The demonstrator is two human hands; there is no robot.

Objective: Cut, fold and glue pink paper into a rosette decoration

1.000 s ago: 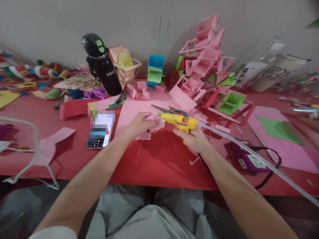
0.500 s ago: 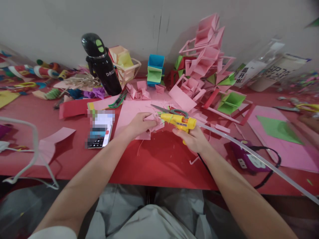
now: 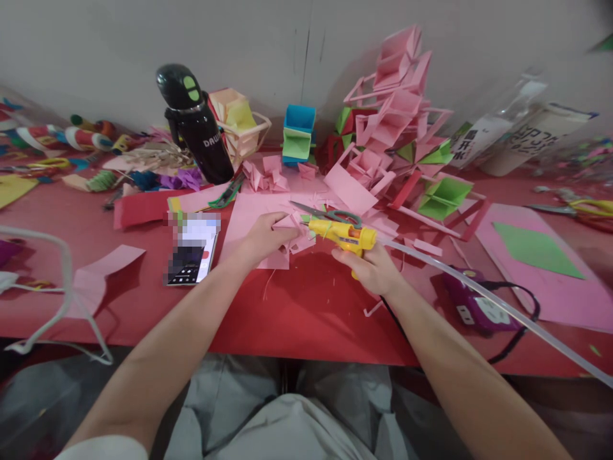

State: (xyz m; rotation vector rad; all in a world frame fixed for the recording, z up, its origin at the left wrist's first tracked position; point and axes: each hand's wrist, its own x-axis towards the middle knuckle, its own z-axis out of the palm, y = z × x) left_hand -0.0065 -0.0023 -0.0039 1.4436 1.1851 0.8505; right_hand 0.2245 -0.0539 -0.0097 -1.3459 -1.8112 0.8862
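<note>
My right hand (image 3: pixel 371 265) is wrapped round the handle of a yellow hot glue gun (image 3: pixel 335 231), whose nozzle points left. A long clear glue stick (image 3: pixel 445 268) runs out of its back end toward the lower right. My left hand (image 3: pixel 268 235) pinches a small folded pink paper piece (image 3: pixel 288 222) right at the nozzle tip; whether the two touch I cannot tell. Beneath the left hand lies a flat pink paper sheet (image 3: pixel 244 217). Just behind the gun rest grey-handled scissors (image 3: pixel 330 214), partly covered by it.
A phone (image 3: pixel 194 249) lies left of my left arm. Behind it stands a black bottle (image 3: pixel 204 134). Stacked pink paper boxes (image 3: pixel 393 115) rise at the back right. A purple power strip (image 3: pixel 479 306) with a black cord sits by my right forearm. A white cable (image 3: pixel 67 268) loops at left.
My left hand has shifted very slightly and turned the pink paper piece a little at the nozzle. The glue gun and my right hand stay almost still.
</note>
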